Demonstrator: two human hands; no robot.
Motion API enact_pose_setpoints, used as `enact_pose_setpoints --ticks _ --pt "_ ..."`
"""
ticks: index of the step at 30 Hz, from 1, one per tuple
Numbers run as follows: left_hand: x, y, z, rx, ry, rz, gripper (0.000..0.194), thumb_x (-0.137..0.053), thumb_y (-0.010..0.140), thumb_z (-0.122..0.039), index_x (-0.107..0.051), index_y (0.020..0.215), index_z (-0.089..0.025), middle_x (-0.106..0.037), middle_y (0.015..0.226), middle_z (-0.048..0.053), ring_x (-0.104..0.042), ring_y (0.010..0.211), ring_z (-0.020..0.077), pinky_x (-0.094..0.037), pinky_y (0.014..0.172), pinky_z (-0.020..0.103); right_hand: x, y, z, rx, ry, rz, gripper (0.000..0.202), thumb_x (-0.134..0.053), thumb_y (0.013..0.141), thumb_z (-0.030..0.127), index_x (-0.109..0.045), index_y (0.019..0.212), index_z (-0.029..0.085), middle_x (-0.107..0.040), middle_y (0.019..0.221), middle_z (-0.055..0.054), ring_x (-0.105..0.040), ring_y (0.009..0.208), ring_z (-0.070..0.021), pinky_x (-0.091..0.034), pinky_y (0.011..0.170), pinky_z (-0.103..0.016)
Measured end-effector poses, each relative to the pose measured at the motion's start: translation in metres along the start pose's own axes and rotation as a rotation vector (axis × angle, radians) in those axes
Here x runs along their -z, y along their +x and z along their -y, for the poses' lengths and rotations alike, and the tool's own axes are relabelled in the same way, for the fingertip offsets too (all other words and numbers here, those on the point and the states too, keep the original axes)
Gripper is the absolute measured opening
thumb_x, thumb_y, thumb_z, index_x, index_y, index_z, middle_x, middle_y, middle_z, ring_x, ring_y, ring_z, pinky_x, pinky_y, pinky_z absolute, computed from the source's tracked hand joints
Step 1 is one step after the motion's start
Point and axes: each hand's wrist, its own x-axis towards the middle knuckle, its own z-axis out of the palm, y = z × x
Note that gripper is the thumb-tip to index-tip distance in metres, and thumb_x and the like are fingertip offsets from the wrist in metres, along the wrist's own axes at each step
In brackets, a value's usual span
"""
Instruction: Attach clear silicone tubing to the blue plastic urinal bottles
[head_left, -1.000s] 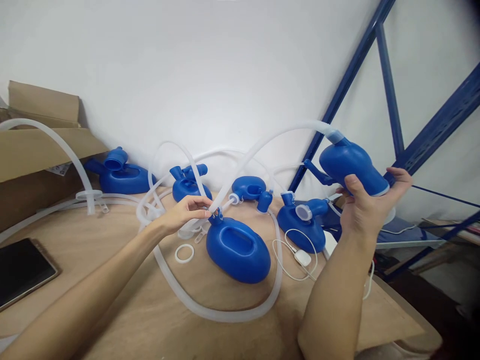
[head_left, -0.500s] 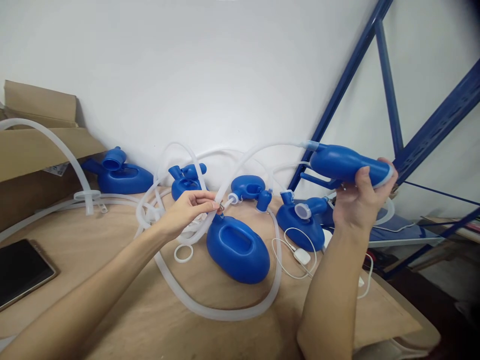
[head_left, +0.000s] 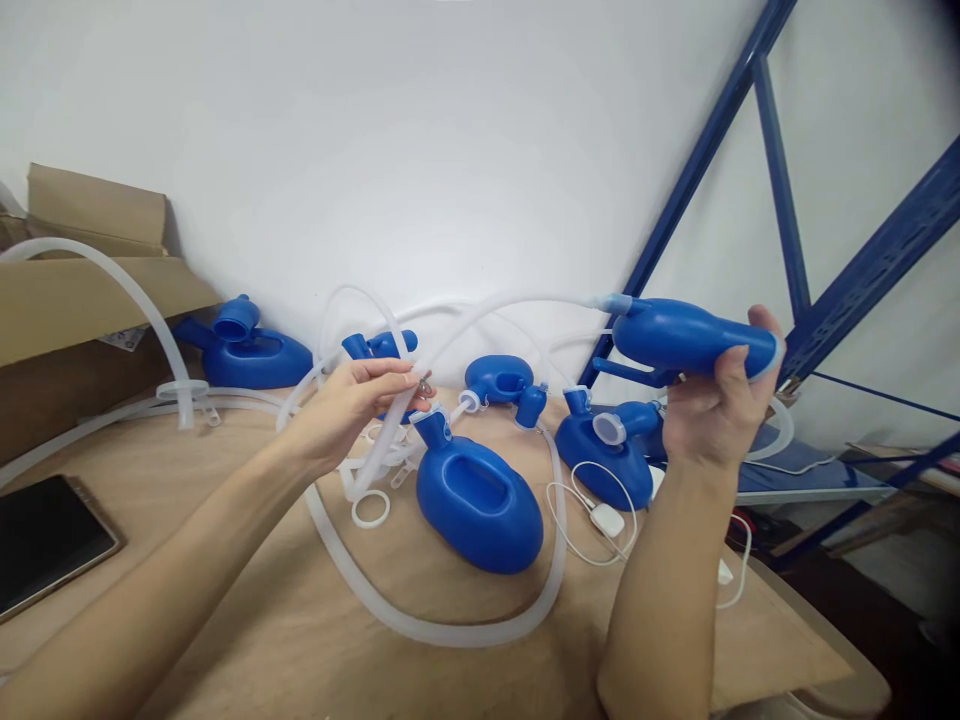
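Note:
My right hand (head_left: 709, 415) is closed around the end of a blue plastic urinal bottle (head_left: 679, 335), raised at the right and lying sideways in the air. From its other end a translucent tube (head_left: 495, 303) arcs left and down to my left hand (head_left: 352, 405), whose fingers pinch the tube. A small metal clip (head_left: 425, 386) shows at those fingertips; whether it is fixed to the tube I cannot tell. Below stands another blue bottle (head_left: 480, 505) with a handle opening and a translucent cap (head_left: 420, 428) on its neck. A white ring (head_left: 371, 509) lies beside it.
Several more blue bottles (head_left: 259, 357) stand along the wall, amid coiled tubes. A cardboard box (head_left: 90, 300) and a phone (head_left: 52, 545) are at the left. A white cable with a plug (head_left: 606, 520) lies at the right, near a blue metal rack (head_left: 780, 180).
My left hand has moved slightly left and up with the tube, uncovering the capped neck of the bottle below. The held bottle has shifted slightly left; the view has moved a little.

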Motion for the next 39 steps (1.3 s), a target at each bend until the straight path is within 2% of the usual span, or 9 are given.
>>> enact_pose_setpoints --ticks 3,7,9,12,16,22,28,34,39 --pt "0.007 -0.006 -0.020 -0.071 0.005 -0.080 0.029 -0.092 0.067 -0.034 -0.080 0.085 -0.014 -0.081 0.089 0.009 -0.075 0.077 0.0190 -0.062 0.077 0.027 -0.005 -0.003 0.001 -0.006 0.054 0.005 0.069 -0.087 0.064 0.059 -0.066 0.125 0.034 -0.061 0.105 0.002 -0.063 0.099 -0.0196 -0.055 0.081 -0.035" --pt "0.025 -0.019 -0.051 -0.107 0.165 -0.141 0.032 -0.089 0.064 -0.037 -0.080 0.081 -0.013 -0.076 0.075 0.008 -0.070 0.070 0.0185 -0.059 0.064 0.025 -0.015 -0.011 0.008 -0.054 0.098 0.075 0.072 -0.086 0.064 0.064 -0.068 0.127 0.032 -0.065 0.111 -0.001 -0.064 0.108 -0.0238 -0.056 0.095 -0.044" --pt "0.040 -0.025 -0.064 -0.107 0.263 -0.158 0.034 -0.085 0.067 -0.042 -0.079 0.080 -0.011 -0.074 0.074 0.009 -0.068 0.068 0.0187 -0.057 0.060 0.025 -0.020 -0.016 0.013 -0.060 0.060 0.115 0.071 -0.083 0.065 0.067 -0.068 0.127 0.034 -0.064 0.108 -0.001 -0.065 0.106 -0.0255 -0.057 0.095 -0.048" --pt "0.063 -0.035 -0.079 -0.141 0.336 -0.189 0.035 -0.077 0.079 -0.043 -0.078 0.083 -0.008 -0.074 0.075 0.006 -0.066 0.070 0.0166 -0.055 0.065 0.026 -0.024 -0.021 0.018 -0.062 -0.036 0.178 0.073 -0.080 0.066 0.071 -0.066 0.129 0.038 -0.063 0.103 -0.003 -0.067 0.104 -0.0292 -0.060 0.087 -0.049" --pt "0.081 -0.045 -0.086 -0.180 0.390 -0.209 0.039 -0.078 0.082 -0.042 -0.082 0.106 -0.012 -0.075 0.074 0.002 -0.065 0.074 0.0167 -0.055 0.069 0.029 -0.026 -0.024 0.018 -0.072 -0.189 0.253 0.078 -0.075 0.067 0.077 -0.061 0.135 0.042 -0.062 0.100 -0.006 -0.066 0.099 -0.0335 -0.061 0.075 -0.051" --pt "0.077 -0.048 -0.080 -0.199 0.461 -0.263 0.055 -0.087 0.075 -0.052 -0.080 0.116 -0.016 -0.079 0.085 0.002 -0.074 0.092 0.0283 -0.061 0.080 0.039 -0.029 -0.026 0.019 -0.078 -0.168 0.254 0.084 -0.082 0.063 0.072 -0.060 0.138 0.042 -0.061 0.104 -0.004 -0.065 0.094 -0.0287 -0.062 0.073 -0.047" --pt "0.074 -0.039 -0.072 -0.208 0.557 -0.115 0.055 -0.088 0.077 -0.057 -0.080 0.115 -0.018 -0.081 0.092 0.001 -0.075 0.100 0.0271 -0.062 0.087 0.036 -0.023 -0.023 0.025 -0.008 -0.191 0.227 0.077 -0.081 0.063 0.072 -0.063 0.132 0.044 -0.063 0.105 -0.005 -0.067 0.098 -0.0333 -0.063 0.073 -0.053" --pt "0.065 -0.026 -0.060 -0.107 0.365 0.089 0.051 -0.091 0.076 -0.050 -0.080 0.114 -0.018 -0.082 0.090 0.007 -0.075 0.081 0.0235 -0.061 0.071 0.030 -0.011 -0.016 0.025 0.048 -0.216 0.175 0.067 -0.075 0.069 0.071 -0.064 0.131 0.048 -0.059 0.100 -0.005 -0.067 0.099 -0.0345 -0.063 0.069 -0.052" --pt "0.046 -0.020 -0.048 -0.077 0.317 0.175 0.038 -0.089 0.078 -0.044 -0.077 0.106 -0.021 -0.081 0.086 0.007 -0.076 0.081 0.0224 -0.061 0.073 0.028 -0.007 -0.014 0.024 0.096 -0.222 0.160 0.066 -0.076 0.071 0.066 -0.063 0.133 0.051 -0.058 0.107 -0.006 -0.065 0.099 -0.0336 -0.064 0.068 -0.051"
